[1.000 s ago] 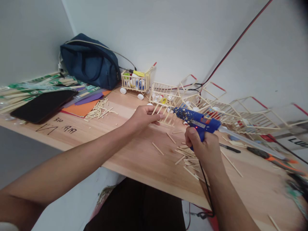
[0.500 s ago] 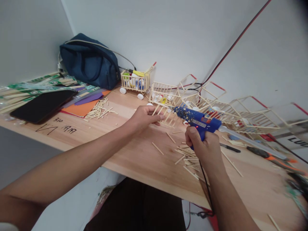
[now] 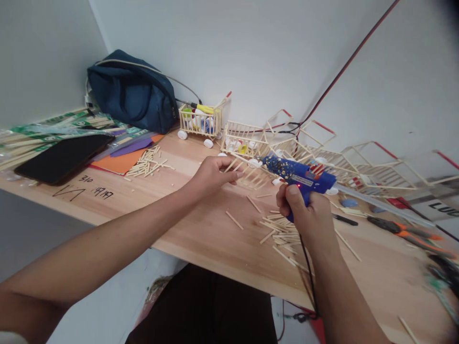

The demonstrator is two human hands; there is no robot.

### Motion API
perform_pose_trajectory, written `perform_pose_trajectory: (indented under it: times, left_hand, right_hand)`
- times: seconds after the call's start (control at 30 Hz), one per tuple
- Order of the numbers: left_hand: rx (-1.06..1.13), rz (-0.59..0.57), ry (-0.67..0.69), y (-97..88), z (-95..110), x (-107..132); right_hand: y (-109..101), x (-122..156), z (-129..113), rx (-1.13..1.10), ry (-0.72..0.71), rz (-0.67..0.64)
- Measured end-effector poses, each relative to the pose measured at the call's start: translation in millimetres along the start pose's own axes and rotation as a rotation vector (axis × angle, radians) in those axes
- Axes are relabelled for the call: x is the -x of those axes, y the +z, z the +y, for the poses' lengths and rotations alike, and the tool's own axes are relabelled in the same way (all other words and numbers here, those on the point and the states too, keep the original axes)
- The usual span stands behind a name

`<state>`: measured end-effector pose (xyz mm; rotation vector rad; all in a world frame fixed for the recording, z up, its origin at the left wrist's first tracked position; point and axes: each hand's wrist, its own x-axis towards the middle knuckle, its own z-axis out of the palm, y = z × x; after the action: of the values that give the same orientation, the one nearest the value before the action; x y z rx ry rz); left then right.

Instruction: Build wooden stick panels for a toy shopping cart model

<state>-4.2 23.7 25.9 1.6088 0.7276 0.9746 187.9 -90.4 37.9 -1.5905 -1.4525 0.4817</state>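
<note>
My right hand grips a blue hot glue gun by its handle, a finger on the trigger, its speckled nozzle pointing left at a small stick panel. My left hand pinches that panel of thin wooden sticks at its left end, holding it just above the wooden table. A clear glue stick juts from the back of the gun to the right. Loose wooden sticks lie scattered under my right hand.
A dark blue bag sits in the back left corner beside a small stick cart with wheels. More stick frames line the wall. A black tablet, coloured paper, a stick pile and orange-handled pliers lie on the table.
The glue gun has shifted slightly right and up, its nozzle staying close to the stick panel. My left hand has kept its pinch on the panel.
</note>
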Motion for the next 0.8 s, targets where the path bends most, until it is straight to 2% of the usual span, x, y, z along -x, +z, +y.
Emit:
perform_pose_trajectory:
  times: [0.17, 0.27, 0.37, 0.47, 0.6, 0.8]
  left_hand:
    - [-0.041, 0.018, 0.051, -0.4, -2.4, -2.2]
    - [-0.048, 0.02, 0.062, -0.7, -6.6, -2.8]
    - [-0.107, 0.043, 0.128, -1.1, -8.6, -1.7]
    - [-0.241, 0.093, 0.263, -0.9, -4.2, 2.4]
    - [-0.411, 0.12, 0.492, 1.1, 5.2, 10.1]
    - [-0.518, 0.126, 0.778, 4.0, 7.6, 16.2]
  right_hand:
    - [1.1, -0.8, -6.5, -0.311, 0.098, -0.04]
    - [-2.8, -1.4, -7.6, -0.362, 0.153, -0.062]
    - [-9.5, -1.3, -8.1, -0.407, 0.203, -0.121]
    - [-17.3, 0.8, -10.5, -0.441, 0.231, -0.161]
    - [-29.8, 8.4, -20.0, -0.463, 0.216, -0.14]
    - [-53.2, 26.1, -35.0, -0.386, 0.201, -0.145]
